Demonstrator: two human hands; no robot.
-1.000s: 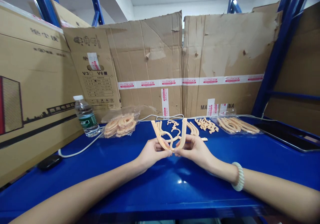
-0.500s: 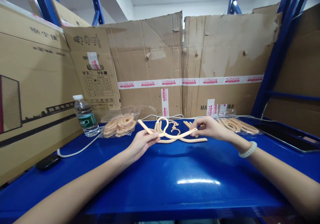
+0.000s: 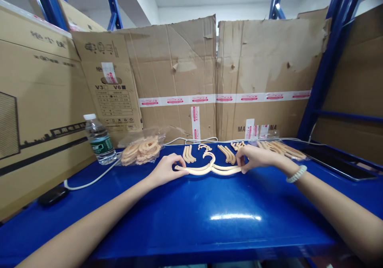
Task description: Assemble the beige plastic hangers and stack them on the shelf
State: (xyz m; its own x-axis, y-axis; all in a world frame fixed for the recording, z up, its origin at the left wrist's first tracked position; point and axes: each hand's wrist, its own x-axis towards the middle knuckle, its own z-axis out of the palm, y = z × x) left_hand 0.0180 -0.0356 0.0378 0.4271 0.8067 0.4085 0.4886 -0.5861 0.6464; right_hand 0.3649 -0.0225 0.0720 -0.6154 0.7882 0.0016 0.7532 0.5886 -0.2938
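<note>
A peach plastic hanger [image 3: 209,168] lies spread flat on the blue shelf top [image 3: 209,216], its hook pointing away from me. My left hand [image 3: 164,170] pinches its left arm end. My right hand [image 3: 254,157] pinches the right arm end, a pale bead bracelet on that wrist. Behind the hanger lie loose curved hanger arms [image 3: 188,154], more arms [image 3: 226,153] and small hooks [image 3: 205,147].
A clear bag of peach hooks [image 3: 142,150] and a water bottle [image 3: 98,139] stand at the left. More peach parts [image 3: 281,148] lie at the right in a bag. A white cable [image 3: 89,180], a black device [image 3: 53,195] and cardboard boxes [image 3: 176,76] ring the surface.
The hanger was held folded upright in a V near me, then its arms were swung apart and it was lowered flat onto the shelf farther away. Both hands moved outward with its ends.
</note>
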